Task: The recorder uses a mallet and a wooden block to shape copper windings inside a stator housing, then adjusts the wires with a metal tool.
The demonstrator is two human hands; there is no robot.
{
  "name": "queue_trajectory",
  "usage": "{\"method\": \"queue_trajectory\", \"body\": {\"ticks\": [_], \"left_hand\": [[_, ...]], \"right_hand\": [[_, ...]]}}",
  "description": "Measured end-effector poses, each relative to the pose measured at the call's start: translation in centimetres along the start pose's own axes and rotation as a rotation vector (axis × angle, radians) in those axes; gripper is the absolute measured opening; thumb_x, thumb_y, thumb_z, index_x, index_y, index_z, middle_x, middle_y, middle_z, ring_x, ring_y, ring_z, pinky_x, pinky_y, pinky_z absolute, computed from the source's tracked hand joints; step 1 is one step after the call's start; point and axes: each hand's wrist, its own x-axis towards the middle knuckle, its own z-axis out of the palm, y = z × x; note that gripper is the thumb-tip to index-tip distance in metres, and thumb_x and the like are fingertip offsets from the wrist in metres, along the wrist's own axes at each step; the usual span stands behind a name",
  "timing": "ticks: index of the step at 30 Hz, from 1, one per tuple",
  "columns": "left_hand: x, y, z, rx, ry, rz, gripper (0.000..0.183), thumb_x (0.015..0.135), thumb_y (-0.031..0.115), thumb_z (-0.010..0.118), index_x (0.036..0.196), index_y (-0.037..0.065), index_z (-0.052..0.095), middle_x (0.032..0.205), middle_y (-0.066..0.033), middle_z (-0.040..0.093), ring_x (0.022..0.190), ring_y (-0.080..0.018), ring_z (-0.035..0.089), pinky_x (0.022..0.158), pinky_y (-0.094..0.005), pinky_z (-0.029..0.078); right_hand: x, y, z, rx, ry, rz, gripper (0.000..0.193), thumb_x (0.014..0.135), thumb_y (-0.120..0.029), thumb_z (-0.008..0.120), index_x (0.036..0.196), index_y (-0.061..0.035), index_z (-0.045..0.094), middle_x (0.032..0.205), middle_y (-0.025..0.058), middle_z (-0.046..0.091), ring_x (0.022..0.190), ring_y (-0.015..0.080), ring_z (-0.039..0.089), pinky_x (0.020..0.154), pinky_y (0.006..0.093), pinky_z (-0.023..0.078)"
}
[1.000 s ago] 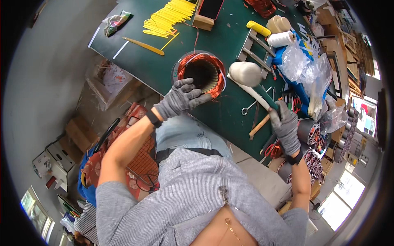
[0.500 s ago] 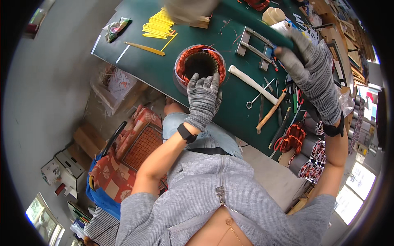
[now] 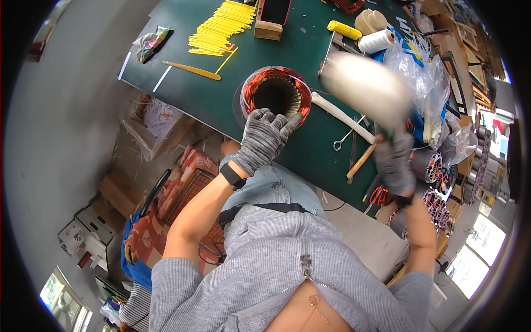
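Observation:
A ring-shaped motor stator (image 3: 251,99) with orange-red copper windings (image 3: 304,94) stands on the green table, its dark bore facing up. My gloved left hand (image 3: 265,135) grips its near rim, the fingers curled over the edge. My gloved right hand (image 3: 395,166), smeared by motion, is closed on a mallet (image 3: 368,86) with a thick off-white head. The mallet is raised to the right of the stator and also blurred. Beneath it on the table lies a white bar-shaped tool (image 3: 343,117).
Yellow strips (image 3: 221,27) lie at the far left, near a tan pointed strip (image 3: 193,69). A phone (image 3: 274,11) rests against a wooden block (image 3: 268,30). At the right are a white thread spool (image 3: 377,41), a wooden-handled tool (image 3: 360,163), plastic bags (image 3: 437,77) and more wound parts (image 3: 426,165).
The mallet has swung from the far side of the table toward me and to the right. My right hand has come nearer and lower. My left hand stays on the stator's rim.

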Motion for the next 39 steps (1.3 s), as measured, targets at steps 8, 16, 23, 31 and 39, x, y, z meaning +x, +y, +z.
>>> {"method": "queue_trajectory", "body": {"ticks": [8,16,23,31,39], "left_hand": [[0.9,-6.0,-2.5,-0.141,-0.243,0.352,0.035,0.075,0.021,0.058,0.107,0.034,0.063,0.082,0.0022,0.058,0.088,-0.0194,0.057,0.097,-0.0399,0.037],[0.3,-3.3,-4.3,-0.183,-0.014,-0.256,0.019,0.074,0.013,0.060,0.091,0.017,0.068,0.135,-0.0161,0.044,0.130,-0.0343,0.031,0.109,-0.0433,0.023],[-1.0,-0.1,2.5,-0.153,0.541,-0.561,0.008,0.077,0.014,0.053,0.082,0.009,0.057,0.131,-0.0206,0.043,0.125,-0.0379,0.033,0.106,-0.0523,0.019],[0.4,-4.0,2.5,-0.240,0.462,-0.328,0.016,0.080,0.030,0.047,0.076,0.016,0.055,0.123,-0.0112,0.052,0.120,-0.0329,0.039,0.104,-0.0537,0.019],[-0.9,-8.9,1.6,-0.234,0.301,-0.183,0.017,0.077,0.032,0.049,0.075,0.017,0.057,0.119,-0.0078,0.054,0.117,-0.0303,0.041,0.104,-0.0507,0.021]], "right_hand": [[-4.6,7.9,-0.7,-0.381,-0.306,0.402,0.024,0.085,-0.022,0.059,0.102,-0.0051,0.054,0.075,0.0178,0.060,0.061,0.0338,0.060,0.055,0.0406,0.046],[-2.2,-1.7,-1.2,0.185,-0.500,0.687,0.028,0.086,-0.014,0.055,0.113,-0.0054,0.050,0.082,0.0120,0.057,0.072,0.0176,0.058,0.061,0.0307,0.046],[7.7,2.1,-4.8,-0.166,-0.688,0.050,0.020,0.085,-0.017,0.056,0.098,-0.0015,0.056,0.093,0.0157,0.056,0.087,0.0263,0.057,0.074,0.0365,0.046],[6.5,0.3,-8.3,0.119,-0.532,0.244,0.039,0.091,-0.031,0.050,0.117,-0.0014,0.050,0.107,0.0056,0.057,0.089,0.0192,0.056,0.075,0.0316,0.047],[10.1,-0.6,-3.7,0.460,-0.289,0.031,0.043,0.095,-0.042,0.043,0.109,-0.0025,0.050,0.076,0.0014,0.050,0.070,0.0149,0.050,0.062,0.0327,0.044]]}}
